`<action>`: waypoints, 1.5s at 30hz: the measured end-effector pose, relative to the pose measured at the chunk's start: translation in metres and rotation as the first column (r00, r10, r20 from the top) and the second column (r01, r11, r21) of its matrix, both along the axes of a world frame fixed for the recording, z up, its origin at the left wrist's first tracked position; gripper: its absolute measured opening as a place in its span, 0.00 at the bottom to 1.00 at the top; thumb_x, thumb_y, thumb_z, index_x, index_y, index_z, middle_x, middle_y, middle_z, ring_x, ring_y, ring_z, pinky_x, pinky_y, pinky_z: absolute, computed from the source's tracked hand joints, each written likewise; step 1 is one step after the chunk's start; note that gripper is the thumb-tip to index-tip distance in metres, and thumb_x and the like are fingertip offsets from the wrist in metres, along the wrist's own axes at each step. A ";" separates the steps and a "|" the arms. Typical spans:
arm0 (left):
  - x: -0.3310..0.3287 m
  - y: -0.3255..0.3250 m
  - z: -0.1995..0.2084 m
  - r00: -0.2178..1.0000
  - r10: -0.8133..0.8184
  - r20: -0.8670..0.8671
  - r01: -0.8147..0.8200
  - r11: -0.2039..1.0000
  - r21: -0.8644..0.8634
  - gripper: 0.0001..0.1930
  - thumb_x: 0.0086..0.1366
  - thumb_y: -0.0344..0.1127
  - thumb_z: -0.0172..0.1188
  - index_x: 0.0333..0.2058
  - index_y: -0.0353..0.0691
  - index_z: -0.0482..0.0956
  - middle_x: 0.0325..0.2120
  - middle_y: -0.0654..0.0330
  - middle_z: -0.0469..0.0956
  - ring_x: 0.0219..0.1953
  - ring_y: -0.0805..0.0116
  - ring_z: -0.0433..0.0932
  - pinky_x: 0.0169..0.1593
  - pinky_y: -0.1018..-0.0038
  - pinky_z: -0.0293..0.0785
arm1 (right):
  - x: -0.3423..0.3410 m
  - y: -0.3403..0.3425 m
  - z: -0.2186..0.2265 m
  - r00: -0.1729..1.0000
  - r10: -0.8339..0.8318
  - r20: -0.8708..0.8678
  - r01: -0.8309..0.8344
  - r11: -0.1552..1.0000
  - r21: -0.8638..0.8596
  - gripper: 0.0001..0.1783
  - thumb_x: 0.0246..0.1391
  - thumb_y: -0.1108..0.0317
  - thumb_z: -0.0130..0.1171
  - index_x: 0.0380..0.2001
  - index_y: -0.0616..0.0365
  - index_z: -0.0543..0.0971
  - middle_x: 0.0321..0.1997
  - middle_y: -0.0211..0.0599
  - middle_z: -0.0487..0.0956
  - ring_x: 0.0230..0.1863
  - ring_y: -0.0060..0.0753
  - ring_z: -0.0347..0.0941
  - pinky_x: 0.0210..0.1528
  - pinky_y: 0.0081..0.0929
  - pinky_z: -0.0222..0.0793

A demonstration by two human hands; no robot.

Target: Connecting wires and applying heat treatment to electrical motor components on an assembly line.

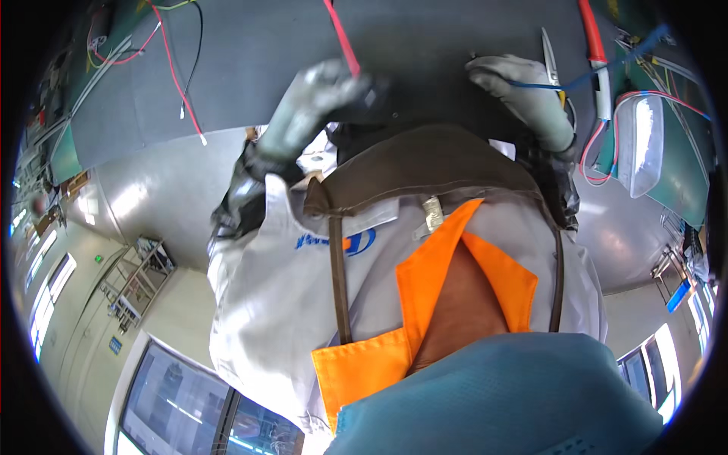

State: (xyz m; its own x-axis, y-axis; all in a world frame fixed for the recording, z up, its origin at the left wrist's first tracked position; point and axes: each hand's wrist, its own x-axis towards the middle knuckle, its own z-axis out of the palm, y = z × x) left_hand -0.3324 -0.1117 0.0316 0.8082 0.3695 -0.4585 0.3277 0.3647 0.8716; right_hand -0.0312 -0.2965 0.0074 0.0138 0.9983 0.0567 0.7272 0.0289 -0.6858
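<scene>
1. Workbench [250, 72], topped with a dark mat; its near edge runs along the person's apron [436, 163], and both hands are above that edge.
2. Left hand [326, 87], gloved in pale grey, is closed on the lower end of a red wire [341, 34], which runs up toward the far edge; blur hides the exact fingertip contact.
3. Right hand [522, 82], gloved likewise, has its fingers curled. A blue wire [588, 78] crosses it toward the far right corner; I cannot tell whether the fingers grip it.
4. Just beyond the right hand, a pointed metal tool [549, 57] lies with its tip toward the far edge.
5. Near the right edge are a red-and-white rod-shaped thing [594, 42] and a clear plastic tray [644, 144].
6. Toward the left edge lie a thin pinkish-red wire [173, 67] and a black wire [199, 45], their ends pointing at the near edge.
</scene>
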 end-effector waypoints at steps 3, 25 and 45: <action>0.051 -0.004 -0.024 0.962 0.065 0.267 -0.088 0.993 0.076 0.14 0.76 0.40 0.56 0.46 0.35 0.83 0.43 0.57 0.84 0.44 0.63 0.81 0.54 0.69 0.74 | -0.023 -0.008 0.021 0.956 -0.180 -0.232 0.208 0.972 0.106 0.14 0.62 0.66 0.63 0.48 0.59 0.84 0.43 0.41 0.86 0.40 0.33 0.82 0.42 0.28 0.78; 0.138 -0.037 0.002 0.850 0.281 0.447 -0.004 0.850 -0.527 0.17 0.79 0.40 0.51 0.51 0.31 0.79 0.43 0.58 0.84 0.44 0.72 0.82 0.50 0.76 0.77 | -0.063 -0.001 0.018 0.477 -0.494 -0.727 0.733 0.679 0.020 0.30 0.62 0.69 0.61 0.65 0.71 0.71 0.49 0.37 0.82 0.39 0.20 0.76 0.43 0.19 0.73; 0.141 -0.047 -0.014 0.855 0.146 0.498 -0.049 0.978 -0.202 0.21 0.80 0.42 0.48 0.56 0.28 0.75 0.46 0.57 0.83 0.48 0.71 0.81 0.54 0.75 0.77 | -0.049 -0.012 -0.008 0.763 -0.418 -0.493 0.631 0.648 0.427 0.26 0.62 0.68 0.61 0.60 0.73 0.76 0.65 0.54 0.76 0.64 0.43 0.74 0.67 0.36 0.66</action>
